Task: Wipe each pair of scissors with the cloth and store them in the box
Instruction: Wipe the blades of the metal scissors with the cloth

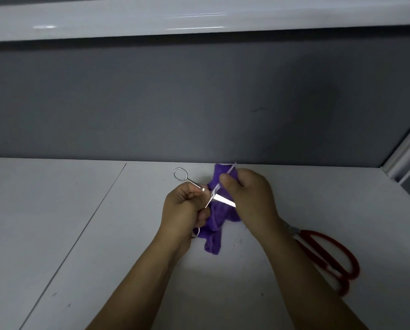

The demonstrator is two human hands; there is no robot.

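Left hand (185,206): grips the small scissors (223,200) above the table (104,234), blades apart.
Right hand (249,198): pinches the cloth (213,234) round one blade.
Wiping well: stroke from pivot to tip, fingers off the edge.
Box: not in sight.

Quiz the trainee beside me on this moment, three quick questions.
1. True or false: the left hand holds the silver scissors with blades spread.
2. Which grips the cloth? A left hand; B right hand.
3. Fill in: the red scissors lie on the ____.
Key: 1 true; 2 B; 3 table.
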